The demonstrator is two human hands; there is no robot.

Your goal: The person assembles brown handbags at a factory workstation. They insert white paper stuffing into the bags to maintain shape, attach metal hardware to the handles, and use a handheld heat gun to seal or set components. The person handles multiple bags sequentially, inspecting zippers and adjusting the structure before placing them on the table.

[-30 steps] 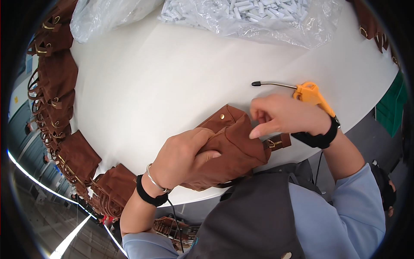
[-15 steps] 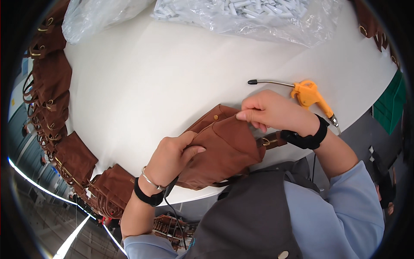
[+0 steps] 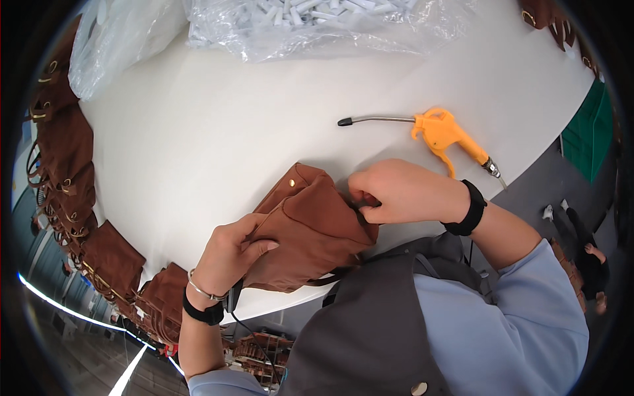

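While bent over the bench (image 3: 198,145) in the head view, grips a brown bag (image 3: 310,228) by its left part with the left hand (image 3: 231,247). Pinches the cloth there between thumb and fingers, laying the thumb across the near panel. Holds the right hand (image 3: 403,195) against or just beside the bag's right end; cannot tell which. Curls its fingers in toward the thumb; cannot tell whether pinching anything. Has the bag tilted at the bench's near edge, close in front of a dark grey apron (image 3: 370,317), with a gold stud (image 3: 292,183) near its far corner. Wears black wristbands (image 3: 472,210), plus a silver bangle (image 3: 205,288) on the left.

Note on the bench, just beyond the right hand, an orange air gun (image 3: 441,134), pointing its thin nozzle (image 3: 383,119) leftward. Note at the far side a clear plastic bag (image 3: 290,46) of small white tubes (image 3: 310,11). Note along the left rim more brown bags (image 3: 66,152).
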